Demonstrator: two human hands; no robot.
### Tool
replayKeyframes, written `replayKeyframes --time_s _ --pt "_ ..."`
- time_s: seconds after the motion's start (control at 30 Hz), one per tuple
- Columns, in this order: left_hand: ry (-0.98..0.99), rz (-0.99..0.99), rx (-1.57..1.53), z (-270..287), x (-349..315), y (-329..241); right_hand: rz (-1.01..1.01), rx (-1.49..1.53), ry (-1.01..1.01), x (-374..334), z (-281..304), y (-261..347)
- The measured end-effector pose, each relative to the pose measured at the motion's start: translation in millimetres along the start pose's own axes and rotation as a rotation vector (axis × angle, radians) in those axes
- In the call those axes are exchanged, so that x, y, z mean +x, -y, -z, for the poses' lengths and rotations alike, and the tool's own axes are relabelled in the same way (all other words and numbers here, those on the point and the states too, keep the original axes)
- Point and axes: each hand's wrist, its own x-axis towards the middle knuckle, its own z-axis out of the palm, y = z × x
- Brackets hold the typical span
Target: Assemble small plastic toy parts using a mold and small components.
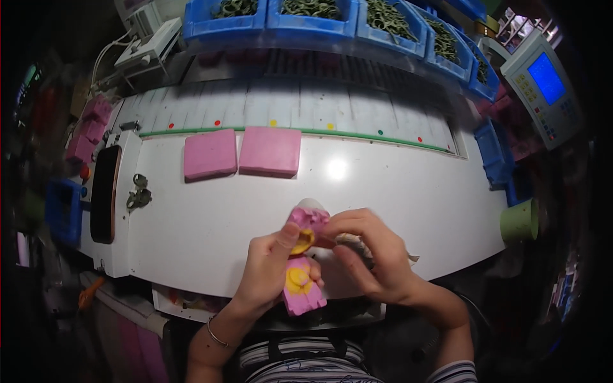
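Note:
My left hand (267, 265) grips an opened pink mould (305, 302) with yellow inner parts. Its upper piece, jagged and pink with a yellow hollow, tilts up under my thumb; the lower piece has a round yellow patch and hangs below my fingers. At the mould's right side is my right hand (383, 258), fingers bent and index fingertip against the upper piece. A greyish, rough-looking thing (352, 242) shows under the right fingers, and a pale tip sticks out past the palm; its kind is unclear. Behind the mould a whitish rounded object (313, 204) is partly hidden.
Two pink blocks (270, 151) lie on the white table (383, 191). Small grey-green pieces (139, 191) and a phone (105, 195) are at left. Blue bins (313, 25) of green rings line the back. A device with a blue screen (543, 83) and a green cup (520, 222) stand right.

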Motion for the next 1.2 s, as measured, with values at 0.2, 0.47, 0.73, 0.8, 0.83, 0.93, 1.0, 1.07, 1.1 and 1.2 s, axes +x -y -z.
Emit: replayKeyframes --time_s 0.2,0.47,0.73,0.8,0.83,0.93,1.0,1.07,1.1,1.2 --pt "-0.151 -0.069 -0.106 15 10 1 -0.168 -0.529 0.229 -21 -3 -5" --pt "-0.211 -0.094 -0.103 19 11 0 0.198 -0.825 -0.190 6 -39 18" --pt "-0.221 -0.055 -0.097 21 7 -5 0.154 -0.756 -0.097 5 -25 26" --pt "-0.271 -0.219 -0.069 12 14 5 0.127 -0.680 0.084 4 -32 25" --pt "-0.270 -0.212 -0.068 16 12 8 0.146 -0.724 0.034 3 -41 20" --pt "-0.204 -0.117 -0.042 21 6 4 0.091 -0.744 0.116 4 -29 29" --pt "-0.233 -0.076 -0.102 19 8 -4 0.047 -0.603 -0.075 3 -22 27" --pt "-0.243 -0.048 -0.124 17 10 -5 0.086 -0.664 -0.004 0 -24 22" --pt "-0.307 -0.253 -0.020 8 16 4 0.113 -0.722 0.070 -3 -28 20" --pt "-0.227 -0.205 -0.093 15 11 0 0.084 -0.674 0.065 -5 -30 19"
